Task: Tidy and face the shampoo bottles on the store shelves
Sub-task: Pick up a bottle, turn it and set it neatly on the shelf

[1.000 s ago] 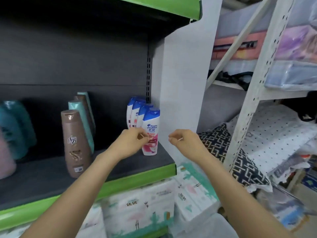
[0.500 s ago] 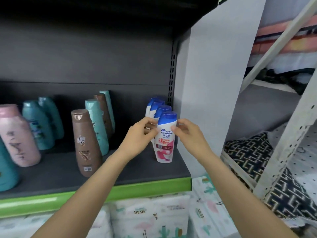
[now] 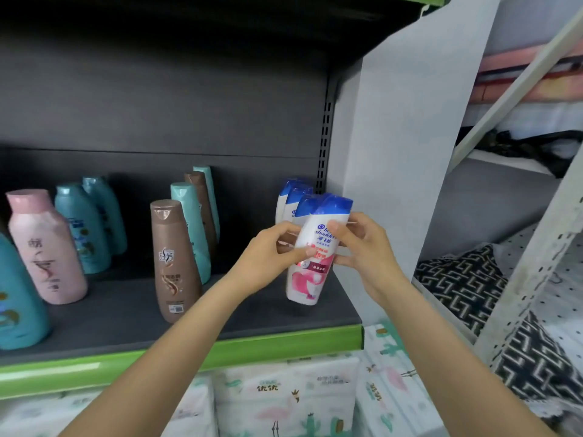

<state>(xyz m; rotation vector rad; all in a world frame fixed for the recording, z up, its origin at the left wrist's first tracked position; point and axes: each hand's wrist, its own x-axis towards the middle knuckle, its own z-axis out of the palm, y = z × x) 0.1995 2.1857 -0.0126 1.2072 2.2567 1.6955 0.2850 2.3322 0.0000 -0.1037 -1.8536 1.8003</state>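
A white shampoo bottle [image 3: 310, 269] with a blue cap and a pink label stands tilted at the right end of the dark shelf [image 3: 126, 310]. My left hand [image 3: 268, 257] grips its left side and my right hand [image 3: 362, 247] grips its right side, thumb across the label. Behind it stand three more blue-capped bottles [image 3: 291, 197] in a row. A brown bottle [image 3: 175, 263] stands in front of teal and brown ones [image 3: 192, 222] in the middle. A pink bottle [image 3: 44, 247] and several teal bottles [image 3: 83, 225] stand at the left.
A white side panel [image 3: 403, 152] closes the shelf on the right. The shelf has a green front edge [image 3: 220, 351]. Printed tissue packs [image 3: 284, 395] lie below. A white metal rack [image 3: 536, 231] with patterned bedding stands to the right.
Both hands closed in from near the front bottle onto its two sides. The bottle now leans to the right. The camera came closer to the shelf.
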